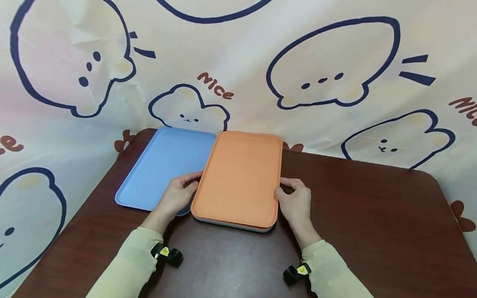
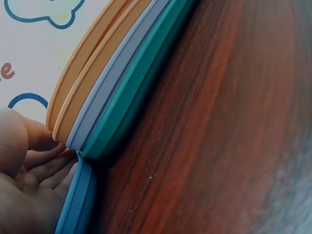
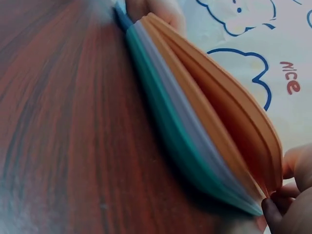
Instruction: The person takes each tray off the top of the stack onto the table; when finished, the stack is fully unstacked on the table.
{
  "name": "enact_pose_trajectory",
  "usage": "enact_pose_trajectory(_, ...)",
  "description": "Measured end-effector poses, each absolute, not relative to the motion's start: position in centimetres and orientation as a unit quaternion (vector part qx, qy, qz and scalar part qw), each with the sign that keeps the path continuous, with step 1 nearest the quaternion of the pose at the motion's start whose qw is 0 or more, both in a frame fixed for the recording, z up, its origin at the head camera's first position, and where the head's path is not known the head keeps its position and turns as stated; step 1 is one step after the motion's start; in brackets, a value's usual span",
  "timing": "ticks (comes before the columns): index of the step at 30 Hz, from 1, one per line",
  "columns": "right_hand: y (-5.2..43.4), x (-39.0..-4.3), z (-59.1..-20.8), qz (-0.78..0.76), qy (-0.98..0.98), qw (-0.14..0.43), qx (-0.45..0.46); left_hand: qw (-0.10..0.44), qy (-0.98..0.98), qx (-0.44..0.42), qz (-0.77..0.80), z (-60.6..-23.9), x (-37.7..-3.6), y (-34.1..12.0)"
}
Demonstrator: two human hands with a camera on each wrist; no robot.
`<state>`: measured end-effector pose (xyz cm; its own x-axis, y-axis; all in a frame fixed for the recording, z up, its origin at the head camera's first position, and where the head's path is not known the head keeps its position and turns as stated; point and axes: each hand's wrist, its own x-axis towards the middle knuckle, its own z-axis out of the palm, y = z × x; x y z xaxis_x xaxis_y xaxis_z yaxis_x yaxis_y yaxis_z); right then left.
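A top orange tray (image 1: pixel 242 181) crowns a stack of rectangular trays with rounded corners. Below it come a second orange tray (image 2: pixel 97 73), a pale grey-lavender tray (image 2: pixel 117 73) and a green tray (image 2: pixel 141 92) at the bottom. My right hand (image 1: pixel 295 201) pinches the top tray's right edge; in the right wrist view that side is raised, with a dark gap over the second orange tray. At the left edge of the stack, my left hand (image 1: pixel 177 195) grips the top tray's rim, its thumb at the orange edges. Its fingers are partly hidden behind the trays.
A blue tray (image 1: pixel 166 167) lies left of the stack, beneath my left hand and against the green tray's side. The dark brown wooden table (image 1: pixel 365 232) extends to the right and in front. A cloth printed with cartoons (image 1: pixel 245 52) hangs behind the table.
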<state>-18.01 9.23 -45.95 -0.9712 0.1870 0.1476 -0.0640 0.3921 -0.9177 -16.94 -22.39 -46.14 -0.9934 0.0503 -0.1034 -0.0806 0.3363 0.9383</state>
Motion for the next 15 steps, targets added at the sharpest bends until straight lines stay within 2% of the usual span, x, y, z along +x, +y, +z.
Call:
enact_pose_trajectory(4,9.5,-18.0,-45.6,0.598,-0.791,0.117,-0.051,0.052,0.814,0.003,0.579,-46.1,-17.0,-22.3)
enact_pose_trajectory(11,10.6,-17.4,-45.4,0.654,-0.741,0.104,-0.108,0.071,0.809,0.000,0.584,-43.3,-16.0,-21.4)
enact_pose_trajectory(15,11.4,-17.1,-45.5,0.691,-0.699,0.107,-0.146,0.069,0.808,0.004,0.585,-43.2,-15.9,-21.3)
